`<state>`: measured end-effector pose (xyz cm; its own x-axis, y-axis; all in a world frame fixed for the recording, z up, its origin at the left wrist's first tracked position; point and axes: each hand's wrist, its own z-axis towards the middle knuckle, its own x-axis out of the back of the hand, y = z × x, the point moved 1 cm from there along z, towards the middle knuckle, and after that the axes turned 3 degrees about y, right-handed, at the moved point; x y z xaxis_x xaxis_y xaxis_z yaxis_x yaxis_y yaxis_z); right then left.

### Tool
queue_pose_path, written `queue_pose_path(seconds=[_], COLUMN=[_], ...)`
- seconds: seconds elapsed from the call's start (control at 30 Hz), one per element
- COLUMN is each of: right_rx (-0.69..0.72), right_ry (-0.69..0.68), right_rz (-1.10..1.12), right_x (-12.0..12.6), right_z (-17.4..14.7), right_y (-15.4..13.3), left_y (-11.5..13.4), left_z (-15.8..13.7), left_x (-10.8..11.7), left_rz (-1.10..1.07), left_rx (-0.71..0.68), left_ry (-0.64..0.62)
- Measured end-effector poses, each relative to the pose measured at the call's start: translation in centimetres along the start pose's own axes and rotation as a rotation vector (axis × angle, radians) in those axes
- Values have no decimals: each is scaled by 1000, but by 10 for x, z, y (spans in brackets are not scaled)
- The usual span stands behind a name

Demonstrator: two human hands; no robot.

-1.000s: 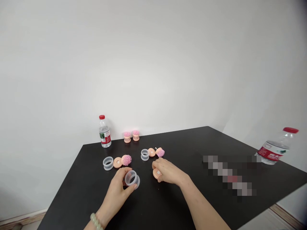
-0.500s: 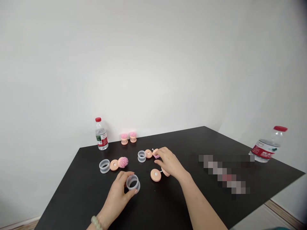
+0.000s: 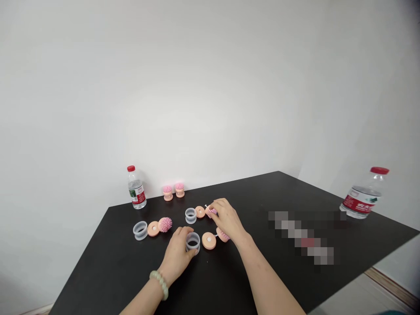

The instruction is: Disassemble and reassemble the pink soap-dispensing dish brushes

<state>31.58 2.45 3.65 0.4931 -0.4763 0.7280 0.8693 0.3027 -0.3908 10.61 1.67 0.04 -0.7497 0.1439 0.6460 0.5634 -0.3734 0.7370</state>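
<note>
My left hand (image 3: 177, 254), wearing a bead bracelet, has its thumb and fingers around a clear plastic ring (image 3: 198, 249) on the table. My right hand (image 3: 229, 222) reaches farther out, its fingers closed on a pink bristled brush head (image 3: 209, 211) with a short stem. Beside that head lie a peach disc (image 3: 200, 212) and another clear ring (image 3: 190, 221). A larger-looking peach disc (image 3: 209, 240) sits right of the left hand's ring, with a second stemmed brush head (image 3: 223, 234) under my right wrist, partly hidden.
At left lie a third clear ring (image 3: 140, 236), a peach disc (image 3: 153, 229) and a pink brush head (image 3: 165, 225). Two assembled brushes (image 3: 168, 196) stand by the wall. Water bottles stand at back left (image 3: 138, 197) and right (image 3: 357, 205). A pixelated patch (image 3: 302, 238) covers part of the black table.
My left hand has moved the clear ring rightward, close to the nearer peach disc. My right hand has closed its fingers on the far brush head, which has turned slightly.
</note>
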Motion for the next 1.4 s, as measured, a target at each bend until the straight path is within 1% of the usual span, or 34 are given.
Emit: queue_pose_path(seconds=[0.13, 0.2, 0.27, 0.43, 0.5, 0.6, 0.7, 0.83, 0.93, 1.03, 1.13, 1.2, 1.3, 1.4], right_rx=[-74, -116, -141, -172, -188, -199, -214, -223, -221, -214, -225, -231, -219, -180], right_ry=[-34, -82, -173, -458, -542, -649, -718, -742, -712, -615, -425, -280, -90, 57], right_rz=[-5, -2, 21, 91, 96, 80, 47, 38, 55, 90, 111, 115, 139, 197], right_x=[5, 8, 12, 20, 20, 16, 11, 7, 7, 8, 10, 11, 9, 4], right_z=[0, -1, -3, -12, -12, -10, -7, -8, -9, -9, -7, -4, 1, 4], right_y=[4, 9, 17, 43, 49, 52, 49, 46, 47, 46, 45, 43, 38, 31], left_y=[3, 5, 6, 7, 6, 4, 2, 4, 2, -7, -22, -33, -45, -46], left_z=[4, 5, 6, 8, 10, 14, 13, 3, -10, -25, -41, -51, -63, -67], left_x=[-8, -12, -14, -18, -20, -23, -25, -22, -12, 4, 19, 24, 23, 19], left_rz=[42, 60, 80, 118, 128, 141, 150, 158, 161, 175, 206, 214, 194, 161], left_rx=[-8, -13, -16, -24, -30, -33, -37, -64, -93, -172, -252, -280, -281, -276], left_ry=[5, 6, 5, 9, 12, 20, 36, 58, 70, 125, 188, 215, 286, 330])
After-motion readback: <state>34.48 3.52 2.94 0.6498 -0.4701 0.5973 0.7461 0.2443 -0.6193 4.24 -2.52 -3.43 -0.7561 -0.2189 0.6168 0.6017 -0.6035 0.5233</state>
